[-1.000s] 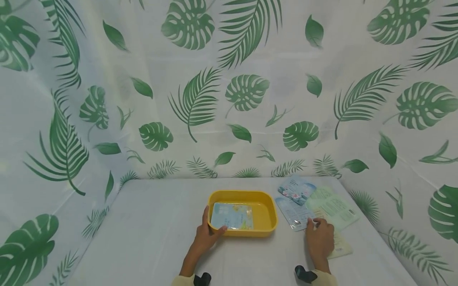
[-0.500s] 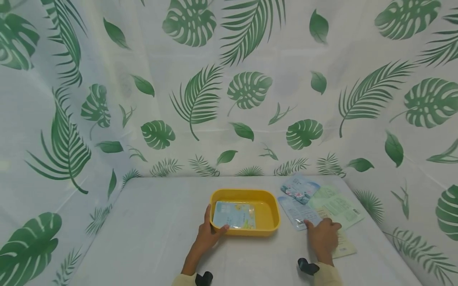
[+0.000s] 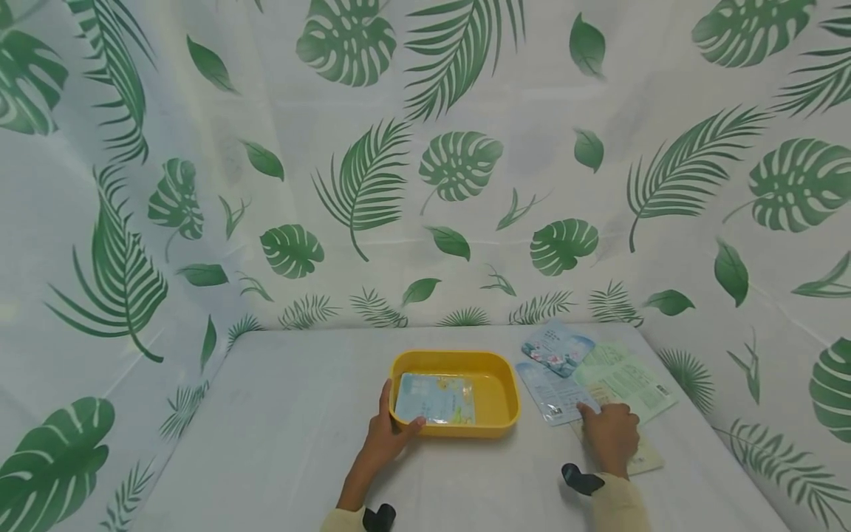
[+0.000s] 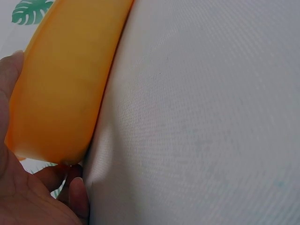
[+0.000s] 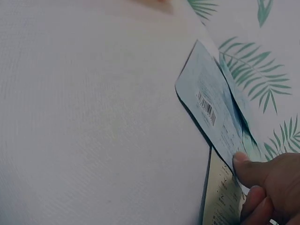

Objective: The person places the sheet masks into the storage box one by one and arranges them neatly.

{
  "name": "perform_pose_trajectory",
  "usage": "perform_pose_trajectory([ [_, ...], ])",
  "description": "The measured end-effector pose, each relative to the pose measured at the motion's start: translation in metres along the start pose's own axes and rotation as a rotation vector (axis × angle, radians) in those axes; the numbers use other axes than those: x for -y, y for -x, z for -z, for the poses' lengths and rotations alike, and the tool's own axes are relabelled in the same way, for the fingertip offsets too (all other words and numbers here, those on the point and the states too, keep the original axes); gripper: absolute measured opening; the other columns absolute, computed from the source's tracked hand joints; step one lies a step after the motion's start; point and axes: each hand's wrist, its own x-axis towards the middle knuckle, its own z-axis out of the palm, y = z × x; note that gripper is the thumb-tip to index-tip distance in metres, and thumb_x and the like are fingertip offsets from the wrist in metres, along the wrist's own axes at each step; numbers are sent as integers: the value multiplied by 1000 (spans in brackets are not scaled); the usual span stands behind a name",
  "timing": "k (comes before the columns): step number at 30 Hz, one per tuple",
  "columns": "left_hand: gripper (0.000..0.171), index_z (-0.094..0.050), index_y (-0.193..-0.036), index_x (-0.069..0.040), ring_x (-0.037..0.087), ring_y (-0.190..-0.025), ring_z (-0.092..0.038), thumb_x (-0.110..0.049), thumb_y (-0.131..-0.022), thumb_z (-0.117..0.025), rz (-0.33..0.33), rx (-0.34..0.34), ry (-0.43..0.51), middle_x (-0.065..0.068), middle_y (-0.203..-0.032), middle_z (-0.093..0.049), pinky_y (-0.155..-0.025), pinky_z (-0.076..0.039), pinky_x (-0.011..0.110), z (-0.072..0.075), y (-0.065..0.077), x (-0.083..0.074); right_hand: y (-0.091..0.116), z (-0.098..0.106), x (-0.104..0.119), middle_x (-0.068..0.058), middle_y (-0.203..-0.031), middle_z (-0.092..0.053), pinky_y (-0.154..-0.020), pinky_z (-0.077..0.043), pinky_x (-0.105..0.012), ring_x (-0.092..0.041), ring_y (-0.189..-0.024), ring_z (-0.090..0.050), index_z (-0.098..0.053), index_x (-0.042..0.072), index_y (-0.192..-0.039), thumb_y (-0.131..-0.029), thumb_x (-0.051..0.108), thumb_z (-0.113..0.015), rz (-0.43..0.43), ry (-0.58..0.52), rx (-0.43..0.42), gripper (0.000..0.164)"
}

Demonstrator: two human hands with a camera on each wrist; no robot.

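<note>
Right hand (image 3: pixel 610 436) had shifted slightly rightward. Just forward-left of it lay the blue packet (image 3: pixel 553 395), whose near edge it seemingly pinched. Further left, the left hand (image 3: pixel 387 434) gripped the near-left corner of the yellow tray (image 3: pixel 495 399).

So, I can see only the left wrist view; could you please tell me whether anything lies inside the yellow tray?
Observer: Yes, the head view shows a blue packet in the left part of the yellow tray.
Operator: Thank you. What is happening over on the right, please?
Observer: The right hand touches a barcoded packet with its thumb.
Operator: Is that packet clear of the others?
Observer: No, it overlaps a yellowish packet.
</note>
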Motion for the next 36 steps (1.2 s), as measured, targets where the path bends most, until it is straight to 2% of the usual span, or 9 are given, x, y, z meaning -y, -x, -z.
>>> perform_pose_trajectory([
  [6,104,-5,-157,-15,43,-135,-43,-49,-85,-71,7,-2,-4,29,-151,-36,-108,-34,61,-2,1,2,-2,3,-4,-33,-100,-56,-74,-40,-57,-47,-97,-50,-60,-14,-105,-96,21,-55,29,0,-35,36],
  [13,103,-5,-157,-14,43,-134,-44,-48,-85,-71,0,-2,-3,30,-150,-38,-108,-35,61,-1,3,2,-8,-2,-18,-29,-94,-60,-75,-39,-53,-44,-90,-55,-55,-9,-100,-96,22,-53,98,-7,-47,31],
  [20,102,-5,-157,-12,41,-130,-47,-48,-86,-70,-20,-7,-17,30,-148,-40,-107,-36,60,0,1,0,-14,-3,-31,-20,-79,-64,-55,-39,-28,-18,-56,-59,-49,-7,-111,-100,20,-49,113,-202,-39,29],
  [22,102,-5,-157,-13,41,-131,-47,-47,-86,-70,-21,-7,-19,30,-148,-40,-107,-36,60,0,0,0,-15,-3,-31,-23,-78,-65,-56,-39,-28,-19,-54,-60,-47,-6,-114,-101,20,-47,80,-234,-52,30],
  [25,102,-5,-157,-12,42,-131,-47,-47,-86,-70,-27,-4,-22,30,-149,-39,-107,-36,60,0,-1,1,-15,-4,-31,-28,-91,-64,-69,-41,-40,-36,-83,-61,-46,-8,-121,-101,22,-44,5,-268,-66,36],
  [27,103,-5,-157,-12,42,-132,-46,-48,-86,-70,-27,3,-14,30,-149,-38,-108,-35,60,0,-2,1,-14,-4,-30,-33,-98,-61,-81,-39,-50,-47,-107,-49,-45,-9,-124,-102,23,-43,-35,-295,-74,39],
  [30,103,-5,-157,-11,43,-132,-45,-48,-86,-70,-29,11,-10,30,-150,-37,-107,-35,61,-1,-2,1,-13,-3,-30,-35,-101,-60,-95,-31,-58,-50,-119,-40,-46,-14,-124,-101,25,-43,-28,-299,-67,45],
  [32,103,-5,-157,-11,42,-133,-45,-47,-86,-70,-26,12,0,30,-150,-37,-108,-35,61,0,-2,2,-13,-2,-29,-34,-93,-63,-94,-34,-56,-49,-111,-47,-47,-17,-123,-100,29,-48,23,-243,-46,51],
  [36,102,-5,-157,-14,40,-134,-45,-47,-86,-71,-14,1,10,27,-151,-37,-109,-34,59,0,-3,3,-15,1,-27,-18,-75,-65,-72,-41,-42,-31,-75,-57,-55,-16,-113,-94,37,-61,118,-133,36,56],
])
